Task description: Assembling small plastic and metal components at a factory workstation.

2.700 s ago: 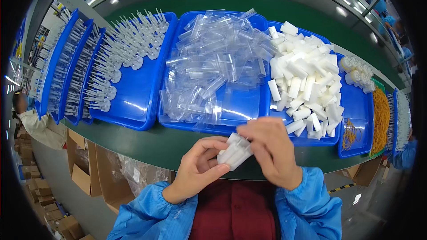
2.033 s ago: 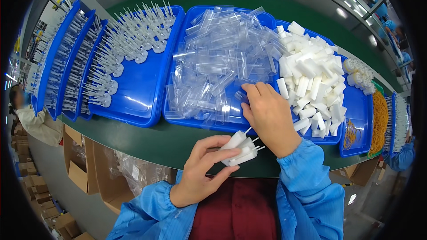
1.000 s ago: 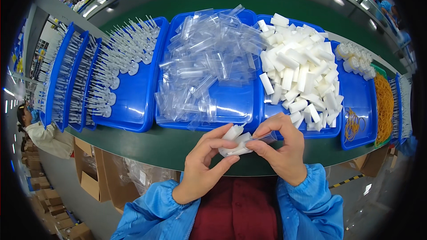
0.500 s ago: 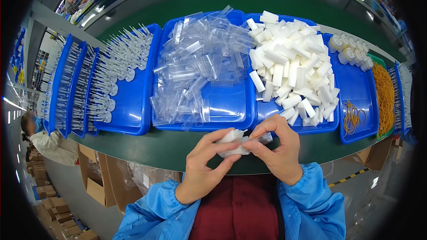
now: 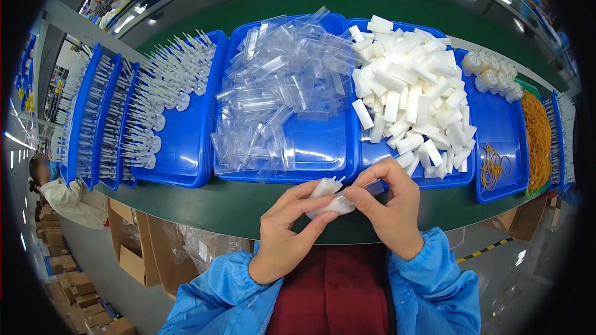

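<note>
My left hand point(image 5: 280, 231) is closed around a bundle of small white plastic parts point(image 5: 325, 188), with thin tips poking out at the far end. Part of the bundle sits behind the fingers, so its exact kind is hidden. Thumb and forefinger of my right hand point(image 5: 397, 211) pinch a clear plastic sleeve point(image 5: 374, 187) against the bundle's right side. Both hands are close together above the table's near edge, in front of the trays. Beyond them, a blue tray point(image 5: 313, 174) carries a heap of clear plastic sleeves point(image 5: 279, 80).
White foam-like blocks point(image 5: 406, 87) fill the tray on the right. Farther right lie rubber bands point(image 5: 493, 170) and banded white bundles point(image 5: 493, 71). Stemmed white parts point(image 5: 164, 87) stand in trays at left. Cardboard boxes point(image 5: 133, 254) and a person point(image 5: 68, 195) are at lower left.
My right thumb and forefinger have shifted slightly along the bundle, and the clear sleeve is tilted more upward. The bundle's white tips show more plainly. My left hand keeps its grip.
</note>
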A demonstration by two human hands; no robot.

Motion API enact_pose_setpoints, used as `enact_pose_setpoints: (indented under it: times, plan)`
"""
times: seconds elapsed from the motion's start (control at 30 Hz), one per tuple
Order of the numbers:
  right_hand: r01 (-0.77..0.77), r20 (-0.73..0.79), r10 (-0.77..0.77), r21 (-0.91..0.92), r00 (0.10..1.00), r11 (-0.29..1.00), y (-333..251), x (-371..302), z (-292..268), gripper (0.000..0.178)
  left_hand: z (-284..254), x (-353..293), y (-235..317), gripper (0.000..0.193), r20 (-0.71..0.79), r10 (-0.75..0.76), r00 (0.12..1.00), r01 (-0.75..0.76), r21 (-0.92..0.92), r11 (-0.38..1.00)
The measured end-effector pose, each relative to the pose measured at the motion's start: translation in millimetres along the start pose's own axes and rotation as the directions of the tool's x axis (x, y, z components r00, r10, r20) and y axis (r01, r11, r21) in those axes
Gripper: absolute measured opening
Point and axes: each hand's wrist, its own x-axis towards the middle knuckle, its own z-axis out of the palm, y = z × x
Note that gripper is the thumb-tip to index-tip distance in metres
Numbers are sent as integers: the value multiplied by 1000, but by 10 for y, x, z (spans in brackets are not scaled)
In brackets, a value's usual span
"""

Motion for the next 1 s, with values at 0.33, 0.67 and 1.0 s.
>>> enact_pose_setpoints:
  times: [0.33,0.67,1.0]
  plan:
    - [-135,150,125,61,981,989,-67,86,-23,24,-57,17,-16,28,-11,5,1000,-4,70,998]
    - [148,63,-144,-79,988,986,10,11,53,24,-43,34,79,31,-13,31,999,-29,129,991]
    - [106,215,-88,-73,973,992,-84,107,-39,22,-68,77,157,34,11,37,999,-38,244,969]
